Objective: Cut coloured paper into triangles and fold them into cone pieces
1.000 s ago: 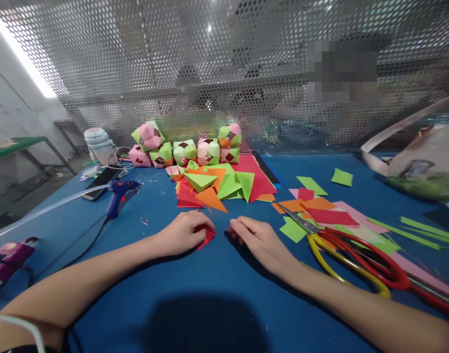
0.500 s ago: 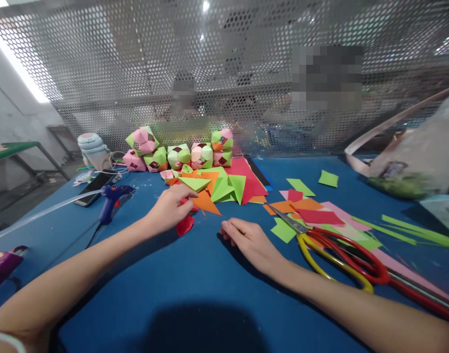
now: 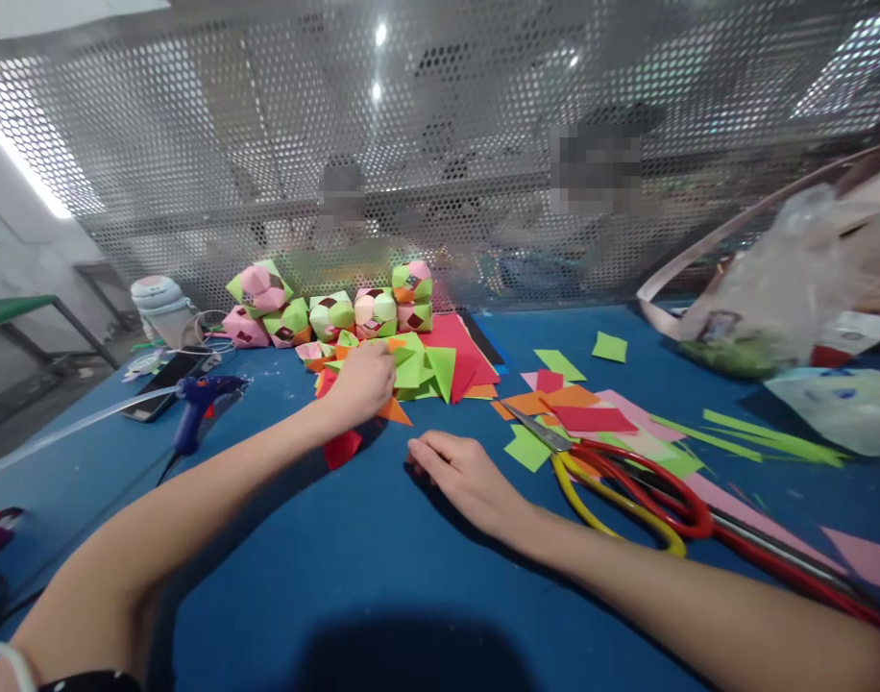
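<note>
My left hand (image 3: 362, 386) reaches over the pile of folded paper, its fingers curled down among the pieces. Its fingertips are largely hidden, so what they pinch cannot be made out. Beside them lie folded light-green paper triangles (image 3: 440, 369), an orange piece (image 3: 395, 413) and a crumpled-looking red piece (image 3: 343, 449). My right hand (image 3: 469, 481) rests on the blue table (image 3: 368, 557) with its fingers loosely closed and nothing showing in them. To its right, scissors (image 3: 620, 481) with red and yellow handles lie across cut paper pieces (image 3: 595, 420).
Pink and green folded paper balls (image 3: 331, 315) stand stacked at the back, before a perforated metal screen (image 3: 440, 211). A blue glue gun (image 3: 195, 408), a phone (image 3: 164, 384) and a bottle (image 3: 162, 309) are at left. Plastic bags (image 3: 771, 279) sit at right.
My left hand has moved farther over the paper pile and covers the green triangle that showed at its fingertips. The view has shifted slightly right. My right hand stays resting on the table.
</note>
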A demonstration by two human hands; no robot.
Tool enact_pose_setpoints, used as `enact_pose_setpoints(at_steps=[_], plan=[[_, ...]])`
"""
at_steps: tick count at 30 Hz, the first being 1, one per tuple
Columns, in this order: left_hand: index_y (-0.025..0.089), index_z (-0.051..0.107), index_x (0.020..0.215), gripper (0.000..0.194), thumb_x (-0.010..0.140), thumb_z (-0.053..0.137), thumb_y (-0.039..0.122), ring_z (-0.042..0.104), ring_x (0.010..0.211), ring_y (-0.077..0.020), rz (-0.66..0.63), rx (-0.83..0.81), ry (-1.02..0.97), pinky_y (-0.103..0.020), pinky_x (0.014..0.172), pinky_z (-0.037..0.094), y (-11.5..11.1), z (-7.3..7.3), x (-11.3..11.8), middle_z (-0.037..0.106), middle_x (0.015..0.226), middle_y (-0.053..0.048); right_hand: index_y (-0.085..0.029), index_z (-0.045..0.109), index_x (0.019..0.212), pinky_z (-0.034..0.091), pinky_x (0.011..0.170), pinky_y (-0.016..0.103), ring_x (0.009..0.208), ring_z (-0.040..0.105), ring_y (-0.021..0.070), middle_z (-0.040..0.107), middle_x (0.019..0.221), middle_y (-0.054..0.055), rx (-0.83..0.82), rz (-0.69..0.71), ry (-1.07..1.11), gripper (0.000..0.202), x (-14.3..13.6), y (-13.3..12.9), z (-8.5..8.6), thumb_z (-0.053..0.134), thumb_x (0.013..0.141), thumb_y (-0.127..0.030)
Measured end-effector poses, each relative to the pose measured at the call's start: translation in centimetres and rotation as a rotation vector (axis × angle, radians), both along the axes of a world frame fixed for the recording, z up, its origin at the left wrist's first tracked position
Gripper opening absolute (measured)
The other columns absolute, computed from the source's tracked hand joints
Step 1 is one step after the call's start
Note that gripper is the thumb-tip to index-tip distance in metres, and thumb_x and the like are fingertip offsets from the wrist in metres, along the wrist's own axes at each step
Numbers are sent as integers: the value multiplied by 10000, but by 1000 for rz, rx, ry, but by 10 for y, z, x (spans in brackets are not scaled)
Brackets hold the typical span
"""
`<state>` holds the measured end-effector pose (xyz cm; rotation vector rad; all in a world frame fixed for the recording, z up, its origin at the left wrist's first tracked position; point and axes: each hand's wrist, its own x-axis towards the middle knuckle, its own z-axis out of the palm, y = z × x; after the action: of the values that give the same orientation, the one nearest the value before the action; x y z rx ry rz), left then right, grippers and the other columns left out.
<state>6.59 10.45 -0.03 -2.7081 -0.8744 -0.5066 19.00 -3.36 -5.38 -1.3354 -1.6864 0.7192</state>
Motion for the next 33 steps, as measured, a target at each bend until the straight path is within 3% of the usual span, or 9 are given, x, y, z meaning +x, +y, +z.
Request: enact_pose_setpoints(at_steps=[5,7,12,18,21,25,28,31,33], plan=[[105,626,915,220,825,429,66,560,888,-198,51,54,-185,-332,790,461,-10,22,-28,596,941,-112,-199,528,638,395,597,280,602,511,149,555,626,1,-3,4,58,378,1,0,0,405,921,-416],[122,611,911,200,788,471,50,564,831,-172,9,20,-369,-301,755,471,-23,22,-37,596,859,-68,-197,556,697,408,614,281,635,525,155,547,637,0,2,-2,102,364,2,-1,1,400,924,-435],[148,533,1091,306,805,470,62,567,828,-152,-142,-44,-434,-276,726,483,-57,-5,-41,594,906,-57,-200,539,995,457,687,287,742,560,163,575,774,10,35,-2,238,325,5,-5,3,406,912,-486],[186,363,1324,518,826,477,98,555,745,-113,-158,-312,-501,-245,685,483,-81,-25,-35,581,930,-45,-201,514,886,455,688,298,753,546,173,570,781,11,47,-84,317,203,4,0,3,472,871,-399],[186,411,1282,510,787,498,101,532,641,-79,-56,-614,-651,-205,589,469,-84,-22,-33,565,875,-11,-198,530,868,451,730,306,816,556,184,606,831,23,45,-105,299,140,5,2,0,477,844,-326],[138,569,996,207,804,518,198,554,566,-76,26,-1095,-820,-212,543,493,-85,-20,-30,600,777,-3,-185,554,860,452,693,296,769,564,176,620,824,22,-8,-89,226,146,9,-3,1,477,841,-308],[133,557,814,78,786,544,204,592,562,-98,73,-1387,-892,-256,577,534,-89,-21,-29,606,679,3,-179,571,851,448,628,275,710,566,166,634,793,14,-70,-53,161,161,14,-9,5,492,843,-320],[134,550,787,56,772,558,188,575,517,-88,89,-1466,-752,-240,533,505,-95,-22,-31,603,668,8,-185,581,770,410,564,255,633,534,148,608,702,-13,-110,-28,90,155,20,-13,9,527,823,-320],[134,573,752,72,782,554,196,528,489,-77,69,-1357,-554,-216,499,448,-97,-22,-33,572,630,22,-190,551,656,364,532,253,580,479,135,535,609,-34,-118,-33,37,171,25,-13,10,569,787,-299]])
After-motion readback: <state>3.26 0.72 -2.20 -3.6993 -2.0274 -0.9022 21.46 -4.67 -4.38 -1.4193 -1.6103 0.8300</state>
